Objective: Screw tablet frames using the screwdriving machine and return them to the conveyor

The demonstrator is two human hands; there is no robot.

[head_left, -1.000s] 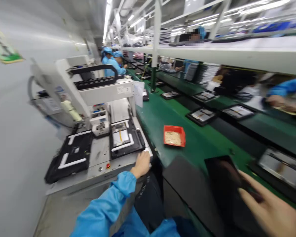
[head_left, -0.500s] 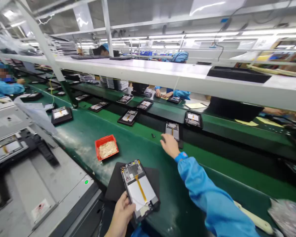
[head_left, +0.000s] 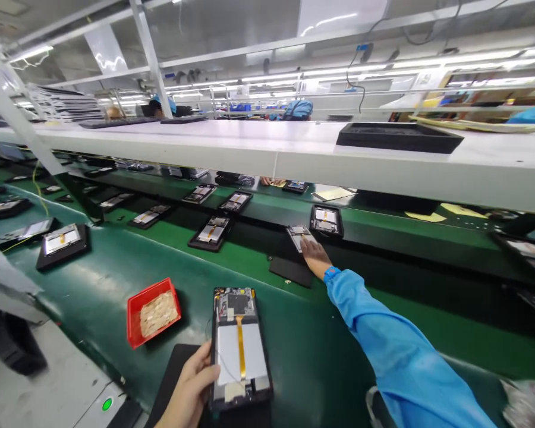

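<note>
My left hand (head_left: 191, 380) grips the left edge of an opened tablet (head_left: 243, 351), with its silver battery, orange ribbon cable and circuit board facing up. A dark flat pad (head_left: 172, 368) lies partly under that hand and tablet. My right arm stretches out over the green belt, and my right hand (head_left: 315, 257) holds the near end of a second opened tablet (head_left: 298, 236). Its fingertips are partly hidden. That tablet is tilted, just beyond a black pad (head_left: 290, 271) on the belt. A third opened tablet in a black tray (head_left: 326, 221) sits beside it.
A red bin (head_left: 149, 315) of small pale pieces stands left on the green bench. More opened tablets (head_left: 211, 232) lie along the belt. A white shelf (head_left: 249, 142) crosses above, carrying a black tray (head_left: 399, 137). A grey machine (head_left: 71, 386) is at lower left; a plastic bag (head_left: 528, 404) is at lower right.
The view has turned right. My right hand has closed on the second tablet, which has come off the black pad. The tablet in my left hand has swung more upright in the view.
</note>
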